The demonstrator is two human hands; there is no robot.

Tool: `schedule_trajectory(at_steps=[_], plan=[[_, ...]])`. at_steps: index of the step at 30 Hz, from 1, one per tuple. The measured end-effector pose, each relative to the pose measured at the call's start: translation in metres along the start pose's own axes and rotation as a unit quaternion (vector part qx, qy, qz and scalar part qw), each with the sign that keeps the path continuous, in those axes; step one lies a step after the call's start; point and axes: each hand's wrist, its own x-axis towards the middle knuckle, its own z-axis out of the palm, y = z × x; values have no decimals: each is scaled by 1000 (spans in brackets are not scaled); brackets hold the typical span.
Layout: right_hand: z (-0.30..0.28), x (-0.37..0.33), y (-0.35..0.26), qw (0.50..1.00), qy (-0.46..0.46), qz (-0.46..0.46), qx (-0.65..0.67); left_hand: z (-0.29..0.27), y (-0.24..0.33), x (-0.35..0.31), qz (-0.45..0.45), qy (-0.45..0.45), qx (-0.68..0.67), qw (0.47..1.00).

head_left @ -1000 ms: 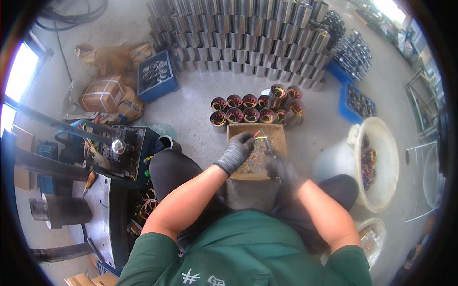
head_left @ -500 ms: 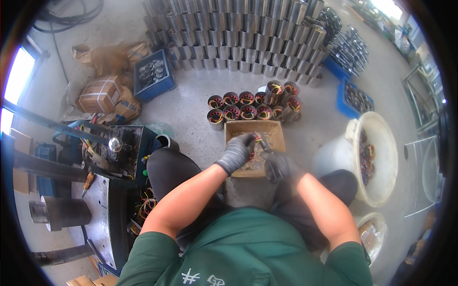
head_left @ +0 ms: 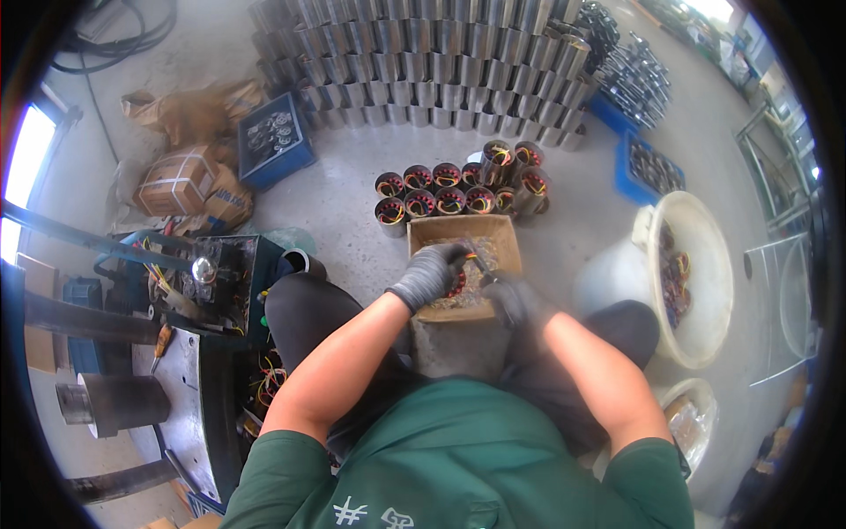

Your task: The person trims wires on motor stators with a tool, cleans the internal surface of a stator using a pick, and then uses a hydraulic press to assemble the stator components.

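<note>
My left hand (head_left: 429, 275), in a grey glove, is closed around a stator (head_left: 457, 284) with red parts, most of it hidden by the fingers. Short red and yellow wires (head_left: 472, 257) stick out near its fingertips. My right hand (head_left: 520, 300), also gloved and slightly blurred, grips a dark hand tool that looks like pliers (head_left: 484, 268). The tool's tip is close by the wires; whether it bites on them I cannot tell. Both hands are over an open cardboard box (head_left: 509, 236) with many small coloured scraps in it.
Beyond the box stand several metal cylinders (head_left: 449, 201) with red windings and wires. Farther back rises a stacked wall of bare steel tubes (head_left: 423, 66). A white bucket (head_left: 654, 291) holds wired parts at right. A machine (head_left: 207, 282) and metal bench (head_left: 185, 379) flank me at left.
The tool in my right hand has tilted left, its tip closer to the wires. My left hand keeps its hold on the stator. The whole view has shifted slightly.
</note>
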Motion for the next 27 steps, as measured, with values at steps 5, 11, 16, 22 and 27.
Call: schedule_trajectory(at_steps=[5, 11, 16, 22, 27], plan=[[-10, 15, 15, 997, 28, 29, 64, 12, -20, 2, -35, -35, -77, 996], [-4, 4, -8, 954, -13, 79, 288, -15, -24, 11, -91, 76, -242, 963], [-36, -41, -87, 970, 75, -189, 133, -106, 28, -44, 49, 317, -319, 892], [-158, -147, -154, 914, 288, -283, 38, -184, 50, -149, 183, 519, 45, 834], [-308, -162, -110, 874, 408, -261, 31, -188, 7, -242, 242, 541, 433, 679]])
